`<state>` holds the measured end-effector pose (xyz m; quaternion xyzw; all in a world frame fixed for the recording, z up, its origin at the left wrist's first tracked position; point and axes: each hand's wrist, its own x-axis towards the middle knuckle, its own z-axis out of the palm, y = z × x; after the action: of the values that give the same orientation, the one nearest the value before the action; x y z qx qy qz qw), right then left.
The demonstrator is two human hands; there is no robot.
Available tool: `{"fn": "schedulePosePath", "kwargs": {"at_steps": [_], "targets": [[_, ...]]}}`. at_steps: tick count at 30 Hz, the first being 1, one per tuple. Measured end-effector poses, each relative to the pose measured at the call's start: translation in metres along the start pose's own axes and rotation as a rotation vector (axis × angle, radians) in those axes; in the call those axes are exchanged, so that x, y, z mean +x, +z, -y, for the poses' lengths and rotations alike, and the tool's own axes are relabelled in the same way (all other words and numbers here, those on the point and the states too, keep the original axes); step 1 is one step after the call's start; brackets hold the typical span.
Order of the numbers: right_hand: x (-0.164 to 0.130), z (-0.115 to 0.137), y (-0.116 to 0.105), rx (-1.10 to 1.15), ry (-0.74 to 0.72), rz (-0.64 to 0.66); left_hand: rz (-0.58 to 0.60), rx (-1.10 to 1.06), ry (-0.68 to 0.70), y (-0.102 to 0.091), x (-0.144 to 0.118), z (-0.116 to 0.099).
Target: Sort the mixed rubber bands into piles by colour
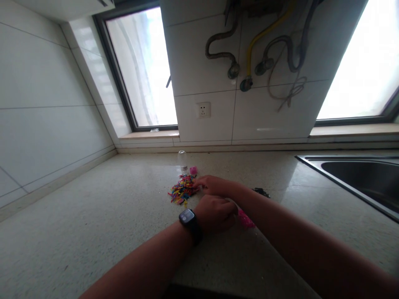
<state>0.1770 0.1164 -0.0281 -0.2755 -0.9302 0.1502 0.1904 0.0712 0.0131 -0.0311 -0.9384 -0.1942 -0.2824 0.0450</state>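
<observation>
The right hand (pixel 215 185) reaches across to the pile (pixel 183 189) of small coloured pieces, fingers narrowed and resting at the pile's 3 o'clock edge; whether a piece is already pinched I cannot tell. The left hand (pixel 215 213), with a watch (pixel 188 219) on the wrist, sits closed at 6 o'clock from the right, curled over something pink (pixel 245 219) that shows at its 3 o'clock side; what the pink thing is stays unclear.

The pile lies mid-counter (pixel 93 224), with a small clear bottle (pixel 182 160) at its 12 o'clock and a pink cap (pixel 193 170) just beside that. A dark small object (pixel 261 192) lies at 3 o'clock from the right hand, and the sink (pixel 358 178) farther that way.

To pick well here, I judge it best to work from the pile's near edge, taking a single piece with the fingertips so the rest do not scatter, and to keep the left hand steady and close so the carry is short. The pieces look light and easy to flick away; a slow lift suits them better than a sweep.
</observation>
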Motion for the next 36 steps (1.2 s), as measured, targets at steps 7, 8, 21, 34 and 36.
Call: {"fn": "schedulePosePath", "kwargs": {"at_steps": [7, 8, 21, 34, 36], "targets": [[-0.001, -0.002, -0.004, -0.015, -0.047, 0.048, -0.014, -0.025, -0.013, 0.0, 0.0, 0.0], [0.0, -0.002, -0.005, -0.02, -0.062, 0.057, -0.022, -0.027, -0.01, 0.001, 0.0, 0.0], [0.002, 0.003, -0.006, -0.029, -0.061, 0.073, -0.05, -0.035, -0.012, 0.0, 0.0, 0.0], [-0.009, 0.006, -0.016, 0.139, 0.095, -0.173, -0.011, -0.063, -0.015, 0.0, -0.001, 0.001], [-0.006, 0.003, -0.013, 0.13, 0.122, -0.182, -0.007, -0.067, -0.021, 0.0, -0.001, 0.001]]}}
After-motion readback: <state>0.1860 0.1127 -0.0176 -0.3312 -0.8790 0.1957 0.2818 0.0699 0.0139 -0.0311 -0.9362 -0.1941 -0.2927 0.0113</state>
